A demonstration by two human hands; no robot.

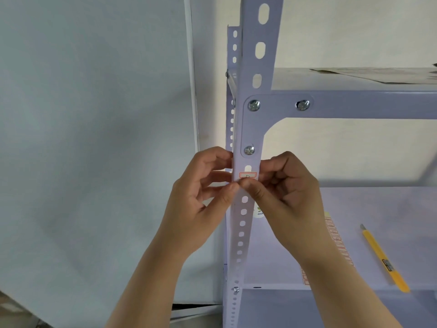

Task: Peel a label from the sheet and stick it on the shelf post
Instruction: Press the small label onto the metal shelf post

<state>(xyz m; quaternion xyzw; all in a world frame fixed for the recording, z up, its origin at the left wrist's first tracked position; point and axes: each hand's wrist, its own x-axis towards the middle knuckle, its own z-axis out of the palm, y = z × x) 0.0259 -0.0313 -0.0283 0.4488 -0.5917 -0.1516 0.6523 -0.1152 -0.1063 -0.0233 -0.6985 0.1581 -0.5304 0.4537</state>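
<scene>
A small white label with a red border [247, 175] lies flat on the front of the pale lilac perforated shelf post [250, 129], just below a bolted corner bracket. My left hand [201, 197] and my right hand [283, 192] flank the post, and both thumbs meet on its face at the label's lower edge. The label's bottom part is hidden by the thumbs. The label sheet [340, 242], with rows of red-bordered labels, lies on the lower shelf behind my right forearm, mostly covered by it.
A yellow utility knife [383, 256] lies on the lower shelf [390, 209] to the right. Flat cardboard [378, 74] rests on the upper shelf. A pale wall and a white vertical pipe [192, 79] stand to the left of the rack.
</scene>
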